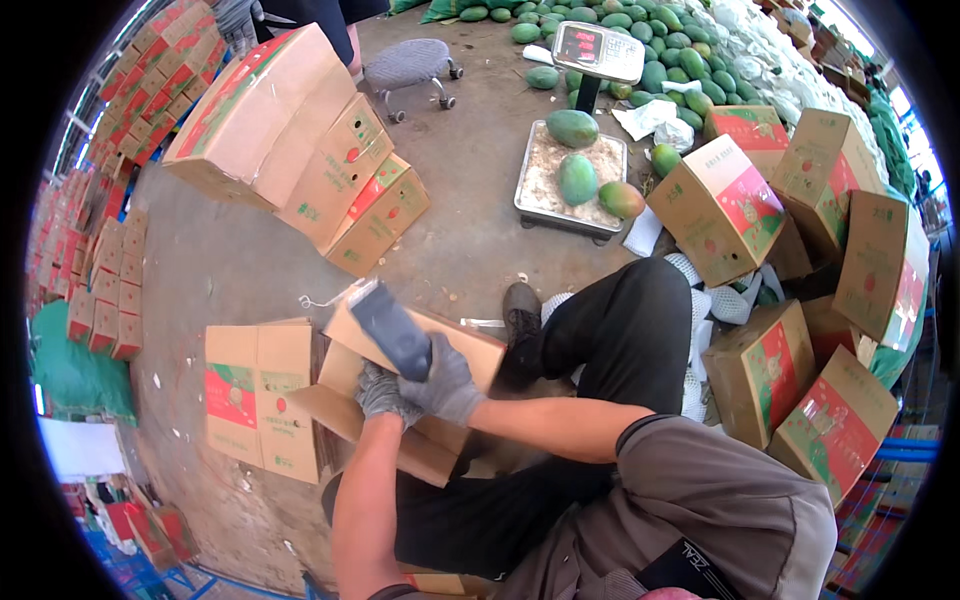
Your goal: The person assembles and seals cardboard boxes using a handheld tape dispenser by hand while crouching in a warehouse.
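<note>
My right hand (450, 382), in a grey glove, grips a dark grey tape dispenser (391, 326) with a clear, shiny far end. Below it, a partly unfolded cardboard carton (420, 457) lies tilted between my legs, some flaps spread outward. My left hand (386, 397), also gloved, is bent over the carton close beside my right hand. The dispenser and the carton's board hide part of its fingers. Left of the carton lies a stack of flattened printed cartons (259, 405) on the floor.
Ahead is a platform scale (540, 172) with several mangoes (578, 180) on or beside it. Closed cartons (720, 210) crowd the right side, near foam net sleeves (727, 304). More cartons (262, 127) lean at upper left, before another person's gloved hand (238, 22). A wheeled stool (409, 64) stands beyond.
</note>
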The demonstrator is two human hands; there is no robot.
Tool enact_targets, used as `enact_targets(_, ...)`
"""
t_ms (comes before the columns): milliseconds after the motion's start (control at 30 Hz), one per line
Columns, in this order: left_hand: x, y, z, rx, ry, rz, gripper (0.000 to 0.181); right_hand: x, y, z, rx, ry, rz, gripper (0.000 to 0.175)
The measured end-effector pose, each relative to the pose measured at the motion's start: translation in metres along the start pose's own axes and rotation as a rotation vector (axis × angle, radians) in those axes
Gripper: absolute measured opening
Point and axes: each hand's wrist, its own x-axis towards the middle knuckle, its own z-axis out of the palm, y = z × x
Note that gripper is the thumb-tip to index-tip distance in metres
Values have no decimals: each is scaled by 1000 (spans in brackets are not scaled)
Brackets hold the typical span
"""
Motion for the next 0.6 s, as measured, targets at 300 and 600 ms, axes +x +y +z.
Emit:
enact_targets(300,-21,-76,-101,313,653,162,74,41,48,-12,86,56,17,66)
enact_targets(600,87,-56,-65,-31,930,196,72,41,37,-6,375,64,98,42)
